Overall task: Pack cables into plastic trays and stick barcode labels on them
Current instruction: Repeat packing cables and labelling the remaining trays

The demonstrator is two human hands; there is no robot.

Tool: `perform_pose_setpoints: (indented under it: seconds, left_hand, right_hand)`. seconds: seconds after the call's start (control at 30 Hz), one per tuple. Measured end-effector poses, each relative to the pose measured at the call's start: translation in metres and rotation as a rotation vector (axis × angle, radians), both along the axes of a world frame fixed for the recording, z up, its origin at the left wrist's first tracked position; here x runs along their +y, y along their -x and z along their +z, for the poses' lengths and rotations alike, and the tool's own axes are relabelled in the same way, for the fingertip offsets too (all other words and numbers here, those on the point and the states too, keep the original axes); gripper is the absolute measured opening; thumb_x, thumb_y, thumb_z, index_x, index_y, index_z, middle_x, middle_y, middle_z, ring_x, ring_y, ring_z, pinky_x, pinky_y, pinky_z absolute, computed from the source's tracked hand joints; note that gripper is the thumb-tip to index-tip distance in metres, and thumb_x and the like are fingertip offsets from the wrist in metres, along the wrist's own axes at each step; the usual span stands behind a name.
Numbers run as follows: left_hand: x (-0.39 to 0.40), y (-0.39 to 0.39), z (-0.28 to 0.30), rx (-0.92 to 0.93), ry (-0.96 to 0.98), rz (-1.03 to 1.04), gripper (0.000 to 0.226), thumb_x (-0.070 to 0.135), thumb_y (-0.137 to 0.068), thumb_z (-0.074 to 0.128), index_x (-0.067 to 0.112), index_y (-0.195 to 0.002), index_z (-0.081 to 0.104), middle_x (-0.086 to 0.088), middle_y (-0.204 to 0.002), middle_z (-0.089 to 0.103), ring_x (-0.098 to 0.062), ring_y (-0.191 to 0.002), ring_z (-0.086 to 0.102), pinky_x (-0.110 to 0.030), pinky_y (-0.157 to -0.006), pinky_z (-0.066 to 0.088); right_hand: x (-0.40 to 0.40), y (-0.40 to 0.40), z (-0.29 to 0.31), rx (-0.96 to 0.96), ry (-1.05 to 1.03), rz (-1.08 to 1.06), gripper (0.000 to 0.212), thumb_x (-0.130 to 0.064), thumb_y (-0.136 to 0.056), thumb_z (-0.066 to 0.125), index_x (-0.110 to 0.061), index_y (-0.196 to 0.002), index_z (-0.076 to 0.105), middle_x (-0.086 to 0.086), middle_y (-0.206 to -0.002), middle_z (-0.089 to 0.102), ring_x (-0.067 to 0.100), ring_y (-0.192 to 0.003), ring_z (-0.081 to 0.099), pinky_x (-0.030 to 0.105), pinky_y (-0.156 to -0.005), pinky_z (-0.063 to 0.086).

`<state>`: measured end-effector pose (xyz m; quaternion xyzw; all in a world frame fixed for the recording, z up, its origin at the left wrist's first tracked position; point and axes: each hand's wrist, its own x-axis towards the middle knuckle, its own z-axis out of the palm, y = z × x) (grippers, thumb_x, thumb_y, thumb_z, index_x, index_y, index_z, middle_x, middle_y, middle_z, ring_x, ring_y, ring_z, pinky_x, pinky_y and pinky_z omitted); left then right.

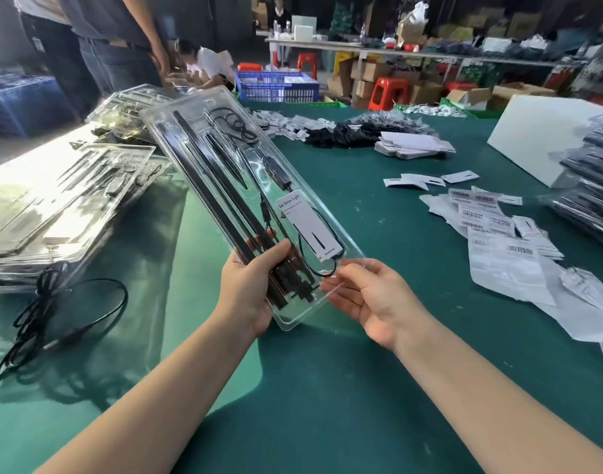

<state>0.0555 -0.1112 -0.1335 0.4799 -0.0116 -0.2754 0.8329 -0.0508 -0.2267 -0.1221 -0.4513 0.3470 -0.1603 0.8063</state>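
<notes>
Your left hand [248, 285] gripped the near end of the clear blister tray [224, 186], thumb curled over the black rods. Your right hand [368, 299] pinched its near right corner. You held the tray above the green tabletop [327, 388], its long axis running away and leftward. The barcode labels [498, 230] lay further off to the right, nearer your right hand.

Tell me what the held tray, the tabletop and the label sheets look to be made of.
Tray: thin clear moulded plastic, glossy; the black rods show through it and its rim glints.
Tabletop: green matte covering, probably felt or rubber mat; no shine.
Label sheets: white paper with printed barcodes, slightly crumpled.
</notes>
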Motion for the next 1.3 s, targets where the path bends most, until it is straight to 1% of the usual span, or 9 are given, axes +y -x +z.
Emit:
perform_pose_setpoints:
  seconds: [0.53,0.7,0.77,0.97,1.03,1.1,1.17,1.23,1.3]
  left_hand:
    - [0.000,0.003,-0.002,0.033,-0.032,-0.052,0.041,0.004,-0.075,0.074,0.002,-0.114,0.061,-0.014,-0.083,0.073,-0.024,-0.068,0.071,-0.037,-0.059,0.057]
    - [0.002,0.003,0.002,0.097,-0.072,-0.120,0.039,0.005,-0.079,0.073,0.001,-0.115,0.060,-0.018,-0.091,0.072,-0.028,-0.069,0.070,-0.044,-0.064,0.060]
    - [0.002,0.008,0.005,0.124,-0.086,-0.214,0.042,0.008,-0.081,0.071,-0.003,-0.119,0.058,-0.020,-0.096,0.071,-0.028,-0.068,0.070,-0.042,-0.061,0.060]
    - [0.006,0.011,0.014,0.081,-0.093,-0.473,0.042,0.048,-0.093,0.051,0.011,-0.110,0.063,-0.009,-0.085,0.072,-0.022,-0.065,0.070,-0.028,-0.052,0.057]
    - [0.004,0.016,0.013,-0.102,-0.287,-0.437,0.036,0.047,-0.096,0.048,0.016,-0.108,0.060,-0.009,-0.086,0.074,-0.022,-0.071,0.072,-0.029,-0.059,0.059]
    - [0.002,0.024,0.006,-0.450,-0.428,-0.296,0.021,0.038,-0.094,0.054,0.022,-0.103,0.063,-0.005,-0.087,0.074,-0.017,-0.074,0.072,-0.031,-0.065,0.058]
    - [0.004,0.027,0.000,-0.976,-0.441,-0.040,0.015,0.032,-0.090,0.057,0.024,-0.097,0.067,0.001,-0.081,0.071,-0.016,-0.073,0.068,-0.032,-0.069,0.054]
    - [0.009,0.022,-0.001,-1.541,-0.481,0.232,0.018,0.026,-0.086,0.057,0.021,-0.099,0.068,0.005,-0.087,0.065,-0.015,-0.079,0.062,-0.030,-0.074,0.051]
    - [0.011,0.021,0.001,-1.911,-0.526,0.443,0.018,0.020,-0.085,0.058,0.024,-0.100,0.066,0.005,-0.097,0.058,-0.017,-0.086,0.057,-0.030,-0.079,0.045]
  right_hand:
    - [-0.004,0.011,0.001,0.046,0.068,0.068,0.016,0.004,-0.090,0.055,-0.011,-0.091,0.050,0.013,-0.071,0.072,0.023,-0.066,0.073,0.025,-0.051,0.056]
    - [-0.020,0.015,0.013,0.031,0.067,0.289,0.017,-0.021,-0.096,0.057,-0.014,-0.111,0.058,0.013,-0.102,0.073,0.025,-0.079,0.071,0.034,-0.069,0.060]
    - [-0.023,0.009,0.018,0.074,0.134,0.261,0.019,-0.025,-0.098,0.055,-0.014,-0.113,0.060,0.009,-0.094,0.074,0.022,-0.071,0.070,0.033,-0.063,0.059]
    - [-0.046,-0.006,0.053,0.038,0.520,0.113,0.023,-0.013,-0.096,0.056,-0.010,-0.117,0.066,0.006,-0.091,0.074,0.016,-0.064,0.068,0.034,-0.063,0.060]
    - [-0.062,-0.004,0.070,0.008,0.959,0.116,0.027,-0.016,-0.097,0.056,-0.017,-0.123,0.064,-0.009,-0.090,0.075,0.003,-0.062,0.060,0.020,-0.067,0.055]
    - [-0.075,-0.001,0.084,-0.020,1.472,0.163,0.030,-0.019,-0.097,0.057,-0.026,-0.126,0.062,-0.021,-0.066,0.069,0.002,-0.044,0.042,0.008,-0.048,0.037]
    - [-0.079,0.004,0.088,-0.059,1.897,0.238,0.034,-0.014,-0.096,0.056,-0.022,-0.129,0.062,-0.012,-0.074,0.072,0.004,-0.047,0.049,0.015,-0.049,0.042]
    - [-0.081,0.009,0.072,-0.078,2.288,0.348,0.044,-0.004,-0.089,0.049,-0.017,-0.128,0.063,0.007,-0.102,0.074,0.022,-0.072,0.070,0.031,-0.058,0.056]
    - [-0.083,0.021,0.046,-0.116,2.409,0.469,0.046,-0.001,-0.086,0.045,-0.016,-0.125,0.065,0.011,-0.121,0.067,0.027,-0.095,0.071,0.040,-0.070,0.060]
